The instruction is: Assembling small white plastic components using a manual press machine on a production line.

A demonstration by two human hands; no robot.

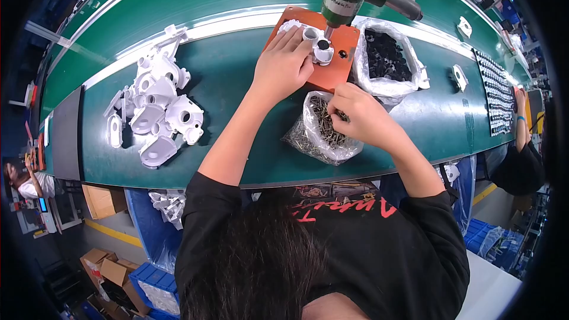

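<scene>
My left hand (281, 66) lies over a white plastic housing (323, 54) on an orange fixture plate (332, 77), its fingers pressed onto the part. A black piece (323, 44) sits in the housing's round opening. Right above it stands the tip of a green powered machine head (341, 0). Over a clear plastic bag of metal screws (325, 124), my right hand (361, 114) has its thumb and fingers pinched together. Whatever is between those fingertips is too small to make out.
White plastic housings (157, 104) lie heaped on the green bench at the left. A bag of small black parts (385, 56) stands right of the plate. Farther right are single white parts (458, 77) and a rack of rowed pieces (495, 92). A co-worker (518, 160) sits at the far right.
</scene>
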